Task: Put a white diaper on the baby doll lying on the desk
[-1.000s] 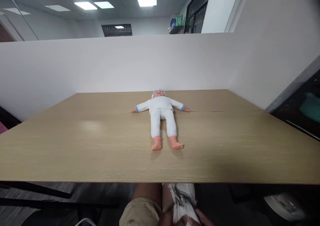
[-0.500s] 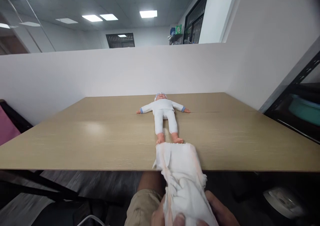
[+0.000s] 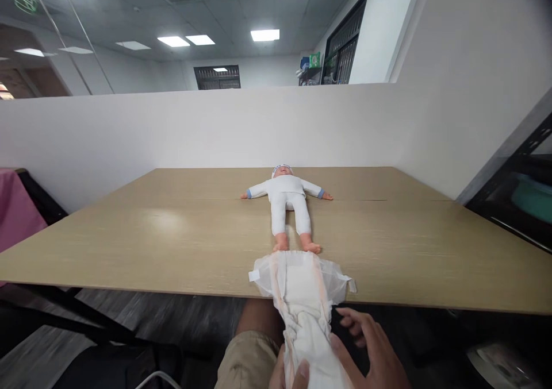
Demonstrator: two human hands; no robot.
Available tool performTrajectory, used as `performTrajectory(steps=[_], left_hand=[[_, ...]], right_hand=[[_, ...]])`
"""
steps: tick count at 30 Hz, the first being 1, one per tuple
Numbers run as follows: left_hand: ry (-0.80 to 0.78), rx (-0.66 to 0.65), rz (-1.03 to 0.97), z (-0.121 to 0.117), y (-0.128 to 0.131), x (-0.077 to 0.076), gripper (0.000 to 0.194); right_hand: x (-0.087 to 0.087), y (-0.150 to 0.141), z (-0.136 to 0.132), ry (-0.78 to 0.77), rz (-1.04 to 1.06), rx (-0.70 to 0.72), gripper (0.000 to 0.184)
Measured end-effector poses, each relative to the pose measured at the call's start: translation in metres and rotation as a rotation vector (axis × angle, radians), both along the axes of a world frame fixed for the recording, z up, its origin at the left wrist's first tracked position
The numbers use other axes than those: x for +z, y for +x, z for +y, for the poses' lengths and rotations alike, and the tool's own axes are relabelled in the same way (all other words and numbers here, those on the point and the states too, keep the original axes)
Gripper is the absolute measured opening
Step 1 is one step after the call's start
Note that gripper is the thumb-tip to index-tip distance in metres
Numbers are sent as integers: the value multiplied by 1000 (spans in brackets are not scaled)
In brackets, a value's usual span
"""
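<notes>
A baby doll [image 3: 287,205] in white clothes and a cap lies on its back in the middle of the wooden table [image 3: 172,245], arms spread, feet toward me. A white diaper [image 3: 302,297] stretches from the table's near edge, just short of the doll's feet, down to my hands. My left hand [image 3: 291,377] grips the diaper's lower end, thumb on top, mostly cut off by the frame's bottom edge. My right hand [image 3: 371,349] is beside the diaper on the right, fingers spread and loose, touching its edge at most.
A white partition wall [image 3: 215,130] runs behind and right of the table. A dark metal shelf [image 3: 513,188] with a teal object stands at the right. Something pink [image 3: 17,211] is at the far left. My knee in khaki cloth [image 3: 245,360] is under the table edge.
The diaper has been raised from under the table edge and its top spread on the tabletop near the doll's feet. My right hand has let go and opened.
</notes>
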State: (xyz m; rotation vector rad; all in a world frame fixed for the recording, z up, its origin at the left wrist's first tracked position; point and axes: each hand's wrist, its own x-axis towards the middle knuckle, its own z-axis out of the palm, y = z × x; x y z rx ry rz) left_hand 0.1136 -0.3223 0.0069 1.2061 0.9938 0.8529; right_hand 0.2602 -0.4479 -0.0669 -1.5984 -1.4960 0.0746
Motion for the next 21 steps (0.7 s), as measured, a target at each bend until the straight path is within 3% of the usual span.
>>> performTrajectory(steps=[3,6,9,13,15,18,21], left_hand=[[46,11,-17,34,25,8,47],[79,10,-17,40,31,8,46],[101,12,-1,36,29,7,43],[143,31,14,40,31,8,36],[174,43,17,43,34,9,32],[191,45,14,43,36,9,35],[181,90,-41,40,33,7,27]], right_hand=[[27,-8,22,21,-99,49,35],[46,-15,42,-26,-156,161,33],[38,0,54,20,-171,81,34],[6,48,60,75,-206,-150,36],[-4,71,64,50,-223,-168,31],[-2,96,74,-27,-246,-108,21],[10,106,79,-54,-287,-99,25]])
